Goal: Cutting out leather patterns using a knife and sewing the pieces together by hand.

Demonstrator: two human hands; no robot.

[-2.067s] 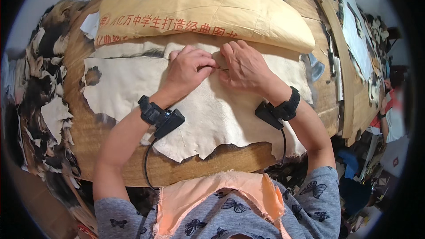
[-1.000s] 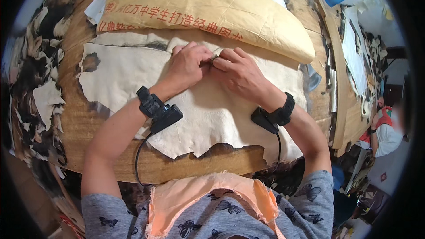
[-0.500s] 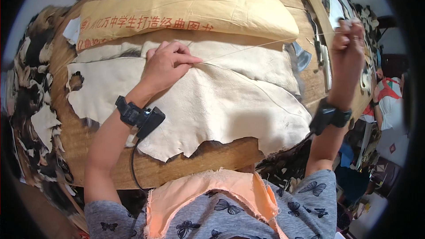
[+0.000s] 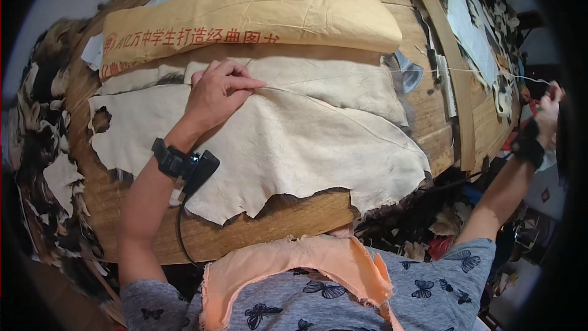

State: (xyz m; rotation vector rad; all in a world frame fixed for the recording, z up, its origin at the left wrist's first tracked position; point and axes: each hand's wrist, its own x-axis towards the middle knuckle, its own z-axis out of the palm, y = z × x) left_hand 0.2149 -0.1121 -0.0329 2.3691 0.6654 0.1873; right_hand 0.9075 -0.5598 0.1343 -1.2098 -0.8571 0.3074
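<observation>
A large cream hide (image 4: 318, 141) with ragged edges and dark fur along its rim lies skin side up on the wooden table. My left hand (image 4: 223, 95) pinches its upper edge between thumb and fingers, where it meets a second cream hide (image 4: 318, 73) behind it. Far out to the right, beyond the table, my right hand (image 4: 549, 110) is closed on a pale thread (image 4: 520, 78). That thread runs taut to the left and becomes too thin to follow over the hides. A needle cannot be made out.
Behind the hides lies a rolled yellow-brown paper sheet (image 4: 257, 9) with red print. A wooden batten (image 4: 438, 21) runs along the table's right side. Dark fur scraps (image 4: 46, 165) are heaped at the left. A black cable (image 4: 180, 233) hangs from my left wrist device.
My right hand has swung outward to the right and lower, drawing the thread out with it. My left hand keeps its pinch on the hide's edge, and the view has shifted slightly.
</observation>
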